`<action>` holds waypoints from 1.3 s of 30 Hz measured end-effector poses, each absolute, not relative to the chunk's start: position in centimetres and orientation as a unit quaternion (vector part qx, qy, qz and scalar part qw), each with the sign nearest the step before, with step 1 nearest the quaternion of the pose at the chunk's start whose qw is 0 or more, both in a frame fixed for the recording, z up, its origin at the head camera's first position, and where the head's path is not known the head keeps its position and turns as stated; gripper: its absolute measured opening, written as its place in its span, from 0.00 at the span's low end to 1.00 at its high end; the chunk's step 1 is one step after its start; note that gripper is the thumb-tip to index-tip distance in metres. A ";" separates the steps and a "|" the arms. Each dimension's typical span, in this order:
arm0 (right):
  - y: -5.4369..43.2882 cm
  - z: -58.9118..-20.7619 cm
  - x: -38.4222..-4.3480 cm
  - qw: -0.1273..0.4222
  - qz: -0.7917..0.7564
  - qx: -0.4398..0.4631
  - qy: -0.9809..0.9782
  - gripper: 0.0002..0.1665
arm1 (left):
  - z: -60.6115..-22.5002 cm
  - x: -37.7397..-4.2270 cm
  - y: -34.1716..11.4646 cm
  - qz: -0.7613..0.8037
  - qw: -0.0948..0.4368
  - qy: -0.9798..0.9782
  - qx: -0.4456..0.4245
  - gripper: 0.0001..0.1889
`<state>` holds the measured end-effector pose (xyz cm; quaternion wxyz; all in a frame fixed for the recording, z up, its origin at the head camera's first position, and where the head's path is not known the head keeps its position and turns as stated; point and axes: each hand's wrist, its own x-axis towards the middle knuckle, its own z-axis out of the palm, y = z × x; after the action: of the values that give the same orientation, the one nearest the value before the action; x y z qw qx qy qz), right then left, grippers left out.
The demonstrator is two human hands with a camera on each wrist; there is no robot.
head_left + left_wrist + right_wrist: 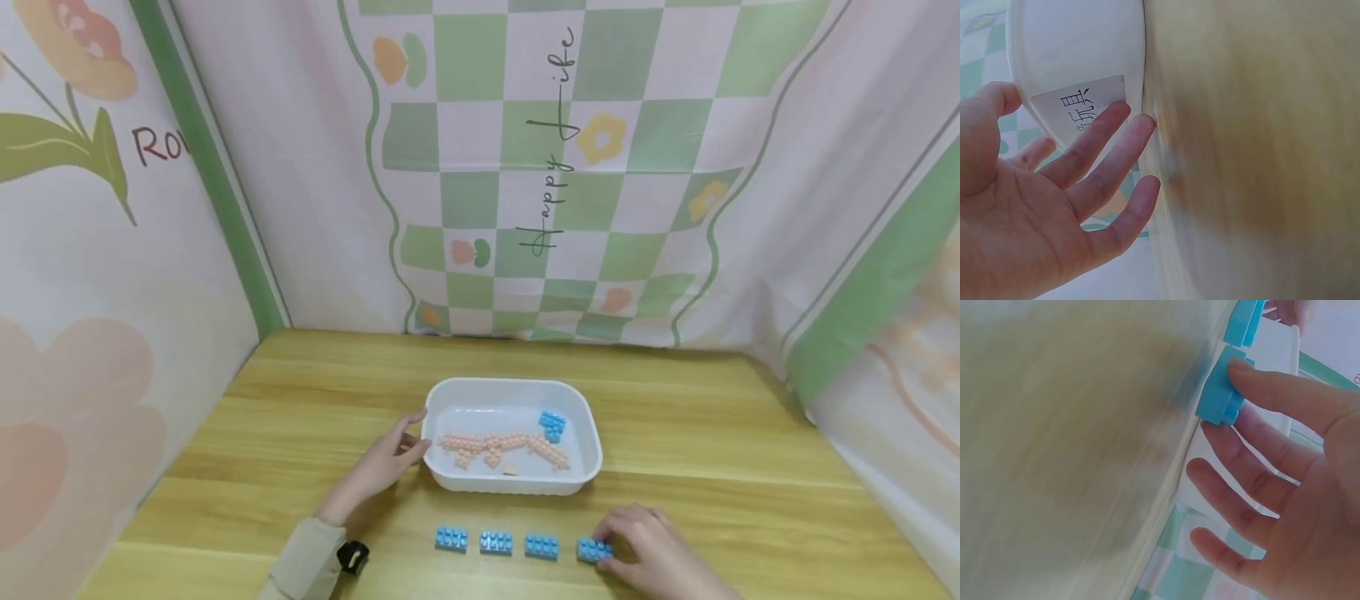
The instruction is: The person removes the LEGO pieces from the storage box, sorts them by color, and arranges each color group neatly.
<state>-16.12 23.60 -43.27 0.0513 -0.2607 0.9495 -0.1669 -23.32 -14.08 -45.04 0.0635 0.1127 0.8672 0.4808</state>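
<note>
Several blue toy building blocks lie in a row on the table, among them a block at the left end. My right hand pinches the rightmost blue block between thumb and fingers; in the right wrist view the held block sits at the table surface. Behind the row stands a white plastic bin. My left hand is at the bin's left end, its fingers loosely extended against or close beside the wall. A paper label with writing shows there in the left wrist view.
Inside the bin lie pale pink blocks and a few blue blocks. The wooden table meets a patterned cloth curtain at its far edge. A black band is on the left wrist.
</note>
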 end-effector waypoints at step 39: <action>22.9 -36.5 -20.5 -0.128 -0.195 -0.275 0.933 0.15 | -44.7 -23.3 -13.9 0.478 0.070 0.871 0.090 0.29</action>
<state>-20.54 22.87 -36.50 -0.1275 -0.2755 0.9327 -0.1946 -23.29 -13.88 -44.71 0.0697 0.0897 0.8707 0.4784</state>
